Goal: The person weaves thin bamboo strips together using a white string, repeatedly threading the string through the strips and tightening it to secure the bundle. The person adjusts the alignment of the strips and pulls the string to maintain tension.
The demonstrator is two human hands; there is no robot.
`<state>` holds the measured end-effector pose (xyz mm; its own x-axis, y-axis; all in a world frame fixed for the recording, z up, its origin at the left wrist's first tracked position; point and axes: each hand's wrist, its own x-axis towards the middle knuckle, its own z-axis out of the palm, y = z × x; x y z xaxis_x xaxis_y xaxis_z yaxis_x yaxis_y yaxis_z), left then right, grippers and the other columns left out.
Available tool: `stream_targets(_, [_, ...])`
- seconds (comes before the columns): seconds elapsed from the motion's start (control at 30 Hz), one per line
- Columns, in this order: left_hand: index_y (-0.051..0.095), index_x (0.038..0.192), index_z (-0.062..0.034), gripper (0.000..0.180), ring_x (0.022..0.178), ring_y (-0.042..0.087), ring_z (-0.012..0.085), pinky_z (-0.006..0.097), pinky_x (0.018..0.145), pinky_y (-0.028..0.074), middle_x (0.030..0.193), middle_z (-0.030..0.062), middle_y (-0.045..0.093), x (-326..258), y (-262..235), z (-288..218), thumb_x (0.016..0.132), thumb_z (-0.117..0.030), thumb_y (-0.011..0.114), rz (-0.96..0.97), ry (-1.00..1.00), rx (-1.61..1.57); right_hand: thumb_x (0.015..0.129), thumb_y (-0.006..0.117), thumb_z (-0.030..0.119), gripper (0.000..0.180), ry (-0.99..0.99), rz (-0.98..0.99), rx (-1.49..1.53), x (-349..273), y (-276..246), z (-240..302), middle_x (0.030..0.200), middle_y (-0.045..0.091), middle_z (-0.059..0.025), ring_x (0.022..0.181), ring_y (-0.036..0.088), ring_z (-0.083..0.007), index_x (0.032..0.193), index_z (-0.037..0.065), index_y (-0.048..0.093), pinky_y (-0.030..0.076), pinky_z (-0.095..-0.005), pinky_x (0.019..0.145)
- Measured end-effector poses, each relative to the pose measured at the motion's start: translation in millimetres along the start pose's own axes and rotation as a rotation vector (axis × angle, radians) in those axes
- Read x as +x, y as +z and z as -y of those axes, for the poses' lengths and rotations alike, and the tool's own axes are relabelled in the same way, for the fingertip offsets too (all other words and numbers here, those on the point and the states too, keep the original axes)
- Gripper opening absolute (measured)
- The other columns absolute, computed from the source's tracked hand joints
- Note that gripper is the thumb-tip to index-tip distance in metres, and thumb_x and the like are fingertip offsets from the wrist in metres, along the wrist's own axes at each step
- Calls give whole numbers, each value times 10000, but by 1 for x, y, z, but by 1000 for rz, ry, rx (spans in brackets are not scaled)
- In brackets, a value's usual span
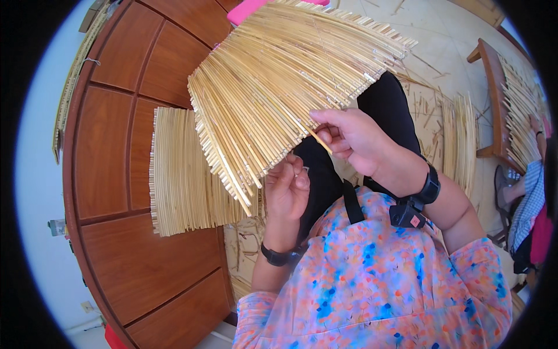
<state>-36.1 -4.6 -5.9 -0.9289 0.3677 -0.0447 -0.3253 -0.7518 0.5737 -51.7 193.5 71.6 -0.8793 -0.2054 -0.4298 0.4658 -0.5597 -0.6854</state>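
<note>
A mat of pale yellow reed stalks (273, 81), tied side by side with thread, lies across my lap and slopes away from me. My right hand (351, 136) is closed, thumb and fingers pinching a single reed stalk (318, 139) at the mat's near edge. Just below that edge, my left hand (288, 189) has its fingers curled together. A small pale bit shows at its fingertips, too small to name; it may be thread, but I cannot tell. Part of the left fingers is hidden by the stalk ends. Each wrist wears a black band.
Another reed mat (180, 168) lies on the brown wooden panelled surface (104, 157) at left. Loose stalks (459, 139) and scraps lie on the tiled floor at right. Beyond them stand a wooden bench (497, 104) with more reeds and a seated person (526, 203). Something pink (247, 10) shows behind the mat.
</note>
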Motion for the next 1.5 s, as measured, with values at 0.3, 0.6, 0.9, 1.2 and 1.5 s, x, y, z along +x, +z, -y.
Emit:
stream_targets(0.3, [626,1048,-32,94,714,531,118,209,608,477,937,69,591,-5,-22,10,1029,-123,612,-340,-111,20,1018,605,340,334,42,-76,46,-3,-6,-21,666,558,14,453,295,-54,805,84,628,185,-257,436])
stream_targets(0.6, [615,1119,-47,151,662,591,150,254,558,505,886,70,631,-4,-27,12,974,-52,656,-320,-98,230,1029,599,341,385,24,-50,44,1,-20,-33,618,536,9,447,286,-53,771,57,631,194,-274,445])
stream_targets(0.9, [633,1037,-51,66,651,576,143,258,555,467,871,65,612,-28,-29,9,999,-102,649,-349,-313,285,1026,611,364,389,52,-46,-40,5,-36,-47,637,558,6,470,328,-53,778,65,629,233,-262,462])
stream_targets(1.2, [626,1170,-20,265,630,590,161,273,558,485,883,58,635,-31,-33,4,922,-38,716,-303,-210,732,954,732,300,267,89,-75,-142,6,-33,-46,718,600,9,544,405,-41,847,62,674,291,-223,492])
stream_targets(1.5, [630,1089,-49,178,690,576,165,288,576,469,920,59,636,-4,-23,17,930,15,680,-206,58,577,902,780,198,201,-1,-85,-180,1,-19,-35,746,602,35,584,461,-34,997,36,710,338,-210,495])
